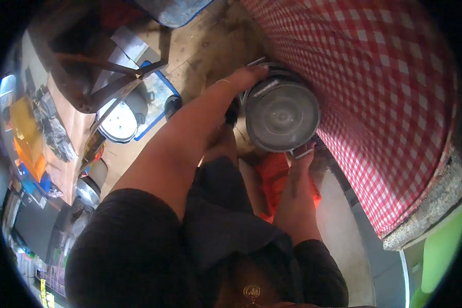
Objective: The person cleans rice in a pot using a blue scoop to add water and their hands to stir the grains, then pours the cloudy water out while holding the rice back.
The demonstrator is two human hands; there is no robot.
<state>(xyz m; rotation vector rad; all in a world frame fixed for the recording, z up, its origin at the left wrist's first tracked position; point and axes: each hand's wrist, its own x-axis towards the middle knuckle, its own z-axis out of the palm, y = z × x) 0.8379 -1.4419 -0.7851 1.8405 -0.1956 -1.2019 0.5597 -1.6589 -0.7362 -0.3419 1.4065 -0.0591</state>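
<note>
A round grey metal pot [283, 117] with ringed circles on its face is before me, close to a red-and-white checked cloth [350, 88]. I cannot tell whether the face is a lid or the pot's base. My left hand [256, 75] grips its far side, by a metal handle; the fingers are partly hidden. On the near side, my right hand [305, 154] is closed around another handle. Dark metal rims show behind the pot, perhaps more cookware. A bright orange-red bag or cloth [269, 177] lies below, partly behind my right forearm.
The checked cloth hangs from a rough-edged counter [427, 227] at the right. To the left are a wooden table [63, 115] with crumpled packaging, a dark frame [119, 82], and a white-topped round container [117, 121] near a blue-edged mat [158, 92]. A black shoe [173, 104] is on the floor.
</note>
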